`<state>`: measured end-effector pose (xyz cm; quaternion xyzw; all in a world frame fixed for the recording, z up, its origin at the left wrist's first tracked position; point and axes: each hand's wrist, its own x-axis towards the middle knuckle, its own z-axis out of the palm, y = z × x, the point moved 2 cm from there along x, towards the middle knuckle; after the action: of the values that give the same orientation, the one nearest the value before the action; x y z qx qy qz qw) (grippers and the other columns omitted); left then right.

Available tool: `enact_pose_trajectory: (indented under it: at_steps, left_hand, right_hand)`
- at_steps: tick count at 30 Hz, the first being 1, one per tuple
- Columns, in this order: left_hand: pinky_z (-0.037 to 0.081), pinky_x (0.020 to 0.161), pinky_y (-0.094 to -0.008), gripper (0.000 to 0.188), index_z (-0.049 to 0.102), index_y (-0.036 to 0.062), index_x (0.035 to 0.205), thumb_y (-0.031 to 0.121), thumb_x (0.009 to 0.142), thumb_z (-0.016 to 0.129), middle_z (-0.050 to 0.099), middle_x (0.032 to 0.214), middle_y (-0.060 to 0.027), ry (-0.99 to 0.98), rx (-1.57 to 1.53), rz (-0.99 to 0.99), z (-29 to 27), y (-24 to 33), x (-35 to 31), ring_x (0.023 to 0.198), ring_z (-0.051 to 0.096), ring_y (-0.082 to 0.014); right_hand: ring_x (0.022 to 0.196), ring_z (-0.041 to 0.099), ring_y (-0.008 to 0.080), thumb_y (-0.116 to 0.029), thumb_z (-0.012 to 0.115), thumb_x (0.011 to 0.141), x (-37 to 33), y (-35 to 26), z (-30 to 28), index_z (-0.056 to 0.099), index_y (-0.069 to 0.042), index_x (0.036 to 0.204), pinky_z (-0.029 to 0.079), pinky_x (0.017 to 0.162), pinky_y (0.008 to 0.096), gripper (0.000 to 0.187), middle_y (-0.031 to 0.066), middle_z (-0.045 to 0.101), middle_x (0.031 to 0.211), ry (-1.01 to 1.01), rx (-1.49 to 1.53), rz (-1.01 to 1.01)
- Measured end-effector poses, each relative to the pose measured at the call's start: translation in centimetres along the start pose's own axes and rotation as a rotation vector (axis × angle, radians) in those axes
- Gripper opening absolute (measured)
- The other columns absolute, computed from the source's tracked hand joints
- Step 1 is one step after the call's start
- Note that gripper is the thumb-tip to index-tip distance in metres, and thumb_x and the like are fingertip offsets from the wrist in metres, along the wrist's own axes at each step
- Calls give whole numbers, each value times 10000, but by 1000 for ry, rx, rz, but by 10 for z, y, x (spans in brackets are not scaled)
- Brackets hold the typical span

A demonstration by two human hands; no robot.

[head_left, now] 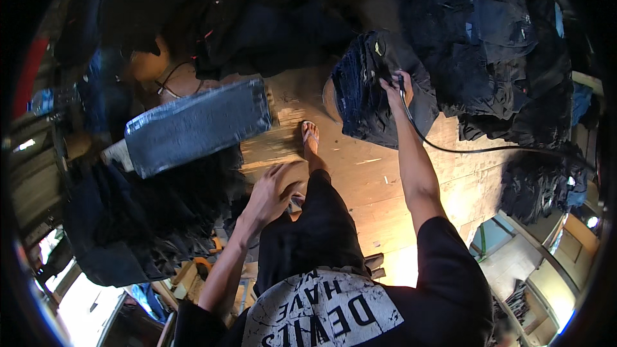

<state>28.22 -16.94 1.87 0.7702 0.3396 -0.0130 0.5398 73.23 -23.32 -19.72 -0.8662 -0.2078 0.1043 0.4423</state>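
My right hand [397, 93] is closed round the end of a black cable [443, 149], at the tool or plug it runs to; my fingers hide most of that piece. This hand is over a stack of folded dark garments [366, 99], likely denim, and appears to touch the top one. A small yellowish mark [378, 47] shows near the stack's far edge. Nearer my body, my left hand [275, 191] hangs in the air above the floor, holding nothing, fingers loosely bent and apart from the thumb.
A long dark-grey padded bench top [199, 127] with shiny edges stands at left. Dark garments [141, 218] are heaped below it, with a larger pile [495, 45] at far right. The cable crosses the wooden floor [360, 180] to the right. My sandalled foot [310, 135] stands mid-floor.
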Motion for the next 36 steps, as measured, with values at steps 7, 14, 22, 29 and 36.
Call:
enact_pose_trajectory:
  at_steps: [7, 14, 22, 29, 36]
  left_hand:
    - [509, 1113, -499, 539, 647, 63, 1330, 224, 872, 883, 620, 1428, -219, 295, -90, 273, -49, 90, 227, 1340, 598, -447]
    - [462, 1156, -433, 543, 674, 65, 1170, -97, 653, 655, 598, 1340, -183, -54, 163, 507, -85, 42, 287, 1354, 573, -385]
    - [549, 894, -342, 523, 730, 36, 1079, -209, 661, 533, 734, 1000, -126, 262, 23, 396, -257, -130, 126, 995, 727, -273]
    - [453, 1178, -487, 540, 704, 129, 1392, -62, 917, 531, 658, 1469, -141, 696, 514, 288, -360, -177, -59, 1390, 589, -364]
    - [178, 1325, -559, 632, 503, 165, 1619, 397, 1043, 624, 395, 1737, -54, 622, 552, -105, -260, -163, -123, 1642, 256, -317]
  right_hand:
    - [992, 734, 427, 63, 812, 732, -59, -142, -77, 699, -45, 1160, 585, 872, 448, 456, 201, 734, 1039, 51, -105, -393]
    - [984, 715, 426, 135, 711, 769, -167, -245, -37, 714, -51, 1169, 582, 871, 449, 441, 206, 709, 1062, 27, 49, -292]
    - [820, 709, 360, 68, 745, 842, -349, -384, 85, 712, -73, 1169, 581, 706, 446, 357, 176, 679, 964, -332, 353, -370]
    - [1010, 732, 367, -76, 826, 884, -387, -454, 153, 704, -140, 1218, 600, 888, 439, 361, 141, 699, 1155, -598, 404, -810]
    - [1503, 484, 447, -266, 934, 810, -297, -426, 195, 697, -172, 1293, 403, 1245, 535, 547, 194, 588, 1567, -862, 10, -843]
